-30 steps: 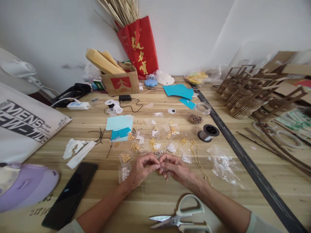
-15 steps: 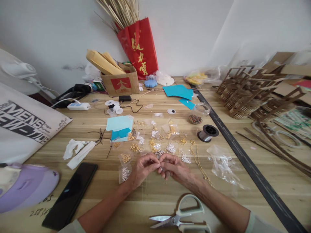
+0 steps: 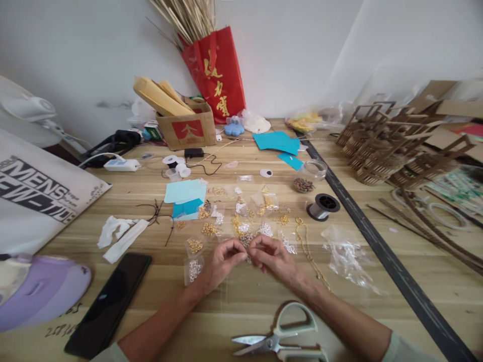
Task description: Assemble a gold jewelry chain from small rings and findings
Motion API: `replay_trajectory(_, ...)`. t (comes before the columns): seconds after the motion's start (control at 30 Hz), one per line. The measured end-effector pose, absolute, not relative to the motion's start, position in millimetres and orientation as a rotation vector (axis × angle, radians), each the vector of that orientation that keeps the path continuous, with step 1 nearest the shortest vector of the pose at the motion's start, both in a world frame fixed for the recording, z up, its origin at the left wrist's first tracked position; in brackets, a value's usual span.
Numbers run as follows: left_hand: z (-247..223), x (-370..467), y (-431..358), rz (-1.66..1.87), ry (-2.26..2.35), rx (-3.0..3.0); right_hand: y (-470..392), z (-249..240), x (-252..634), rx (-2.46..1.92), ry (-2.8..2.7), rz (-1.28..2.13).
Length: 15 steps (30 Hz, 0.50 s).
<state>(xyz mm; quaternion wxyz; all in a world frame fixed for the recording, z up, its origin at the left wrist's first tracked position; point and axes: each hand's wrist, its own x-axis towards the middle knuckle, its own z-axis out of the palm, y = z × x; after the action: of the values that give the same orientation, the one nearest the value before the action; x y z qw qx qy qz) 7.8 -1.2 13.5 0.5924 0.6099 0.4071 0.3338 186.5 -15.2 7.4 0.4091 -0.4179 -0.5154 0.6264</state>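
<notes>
My left hand [image 3: 228, 257] and my right hand [image 3: 269, 255] meet close together over the near middle of the table, thumbs and forefingers pinched. Something tiny sits between the fingertips, too small to make out. Just beyond the fingers lies a heap of small silvery-brown findings [image 3: 247, 239]. Around it are small bags of gold beads [image 3: 210, 230], silver pieces [image 3: 265, 230] and silver rings [image 3: 194, 270]. A gold chain [image 3: 310, 251] lies to the right of my right hand. Scissors [image 3: 277, 339] with pale handles rest in front of me, blades slightly apart.
A black phone [image 3: 109, 304] lies at left, near white paper strips [image 3: 126, 240]. At right stand a wire spool [image 3: 323, 207], a jar of beads [image 3: 304, 184], crumpled plastic bags [image 3: 349, 256] and several woven baskets [image 3: 377, 146]. A cardboard box [image 3: 186, 128] and red bag [image 3: 219, 75] are behind.
My right hand has shifted slightly right and up, so the fingertips of both hands are a little farther apart. The left hand has barely moved.
</notes>
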Motion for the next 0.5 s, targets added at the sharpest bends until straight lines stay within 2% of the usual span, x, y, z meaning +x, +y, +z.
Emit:
replay_trajectory(0.2, 11.6, 8.0, -3.1, 0.751, 1.029, 1.463, -16.7, 11.3, 188.8, -1.062, -1.451, 1.433)
replay_trajectory(0.5, 8.3, 10.6, -7.9, 0.758, 1.106, 1.674, -20.7, 14.5, 188.8, -1.008, -1.882, 0.952)
